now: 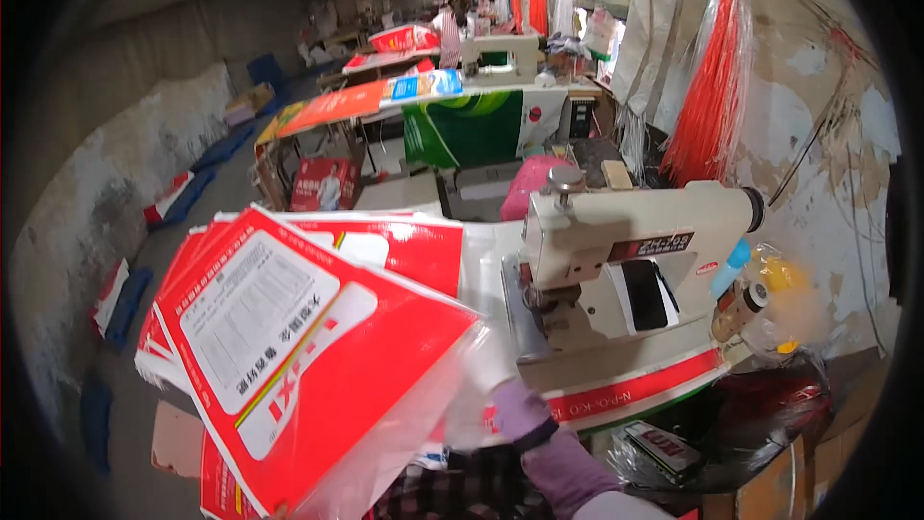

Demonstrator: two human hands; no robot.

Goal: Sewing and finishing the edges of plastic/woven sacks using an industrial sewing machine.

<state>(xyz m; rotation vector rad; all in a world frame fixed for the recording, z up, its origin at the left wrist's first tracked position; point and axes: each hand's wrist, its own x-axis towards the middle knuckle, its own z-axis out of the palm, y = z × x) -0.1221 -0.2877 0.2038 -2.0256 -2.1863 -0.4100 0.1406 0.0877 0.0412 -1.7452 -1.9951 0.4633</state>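
Lilac sleeve [566, 470] with dark band [536, 435]

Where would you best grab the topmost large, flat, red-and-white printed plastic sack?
Probably by its right-hand corner, pinched between thumb and fingers from the right: the large red-and-white plastic sack is thin and wide, and that corner points toward the blurred right hand.

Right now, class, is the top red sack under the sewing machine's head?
No, the top red sack lies left of the sewing machine's head, with a visible gap between them.

The right hand [491, 364] is blurred beside the red bag [409, 337], its lilac sleeve [570, 470] cropped by the lower border.
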